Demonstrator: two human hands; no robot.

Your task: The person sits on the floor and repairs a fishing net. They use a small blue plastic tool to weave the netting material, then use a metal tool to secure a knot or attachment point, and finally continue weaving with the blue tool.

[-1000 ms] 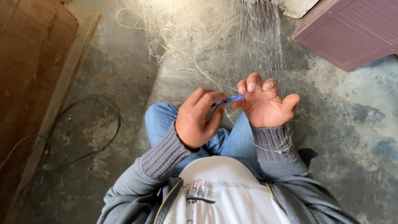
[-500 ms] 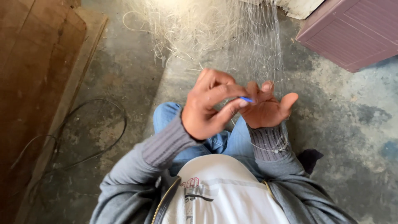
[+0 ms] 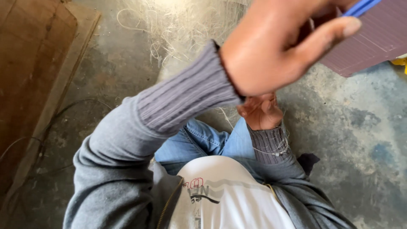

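My left hand (image 3: 271,51) is raised high, close to the camera, with its fingers closed on a thin blue flat tool (image 3: 360,6) that pokes out at the top right. My right hand (image 3: 260,112) stays low over my knee in blue jeans (image 3: 199,142). Its fingers are curled, and the left hand hides its upper part. Fine pale threads lie across the right cuff (image 3: 271,146). A tangle of pale net (image 3: 182,29) spreads on the concrete floor beyond my knees.
A dull purple ribbed panel (image 3: 377,42) stands at the top right, with a bit of something yellow (image 3: 400,61) beside it. Wooden boards (image 3: 29,63) lie along the left. A thin dark cable (image 3: 72,106) loops on the floor by them.
My left hand has swung up and to the right towards the camera, carrying the blue tool away from the right hand. The right hand has stayed over the knee.
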